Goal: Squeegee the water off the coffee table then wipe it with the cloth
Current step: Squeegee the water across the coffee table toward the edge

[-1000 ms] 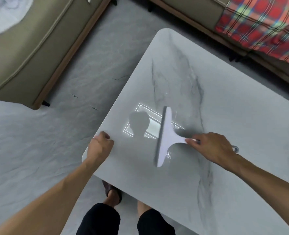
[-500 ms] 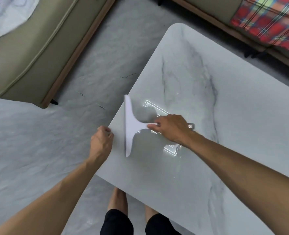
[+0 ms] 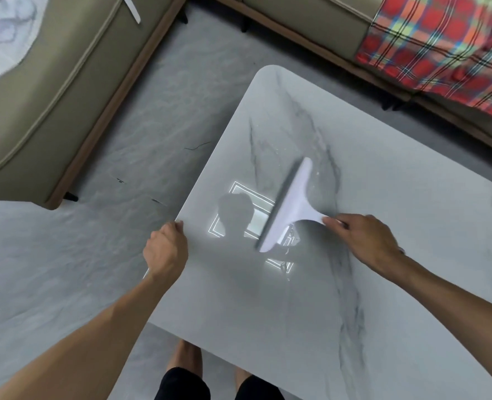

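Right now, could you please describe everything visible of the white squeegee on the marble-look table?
The white plastic-looking T-shaped squeegee has a long blade with a darker grey edge, pressed to the pale marble-look coffee table and running diagonally, slightly motion-blurred. The right hand grips its short handle; nothing else touches it.

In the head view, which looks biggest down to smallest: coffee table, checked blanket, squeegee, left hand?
1. coffee table
2. checked blanket
3. squeegee and left hand look about alike, too close to rank.
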### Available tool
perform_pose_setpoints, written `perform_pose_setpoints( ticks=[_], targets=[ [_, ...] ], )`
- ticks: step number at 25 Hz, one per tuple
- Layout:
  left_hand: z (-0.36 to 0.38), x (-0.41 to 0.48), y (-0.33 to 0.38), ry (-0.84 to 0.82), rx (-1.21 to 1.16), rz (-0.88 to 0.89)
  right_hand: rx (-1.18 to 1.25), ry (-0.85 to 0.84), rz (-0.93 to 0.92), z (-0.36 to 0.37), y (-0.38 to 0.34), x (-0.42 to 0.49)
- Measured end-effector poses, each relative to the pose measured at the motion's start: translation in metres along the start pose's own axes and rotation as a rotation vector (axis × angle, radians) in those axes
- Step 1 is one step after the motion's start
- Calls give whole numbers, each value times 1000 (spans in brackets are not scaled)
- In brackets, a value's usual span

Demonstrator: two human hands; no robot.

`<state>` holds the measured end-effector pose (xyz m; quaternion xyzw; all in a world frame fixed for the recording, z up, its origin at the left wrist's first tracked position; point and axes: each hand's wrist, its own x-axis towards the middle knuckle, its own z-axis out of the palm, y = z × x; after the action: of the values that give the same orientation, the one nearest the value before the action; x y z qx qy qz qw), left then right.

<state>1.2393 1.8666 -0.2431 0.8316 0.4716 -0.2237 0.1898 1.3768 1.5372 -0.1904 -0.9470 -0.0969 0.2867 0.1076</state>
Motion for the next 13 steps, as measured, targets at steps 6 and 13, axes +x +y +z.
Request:
perform_pose_setpoints(
  ticks=[6,13],
  targets=[
    [-21,17,-4,43,-350,132,-149,-211,-442,51,-157,79],
    [-11,27,36,-125,-279,191,-104,-155,-261,20,-108,121]
  ],
)
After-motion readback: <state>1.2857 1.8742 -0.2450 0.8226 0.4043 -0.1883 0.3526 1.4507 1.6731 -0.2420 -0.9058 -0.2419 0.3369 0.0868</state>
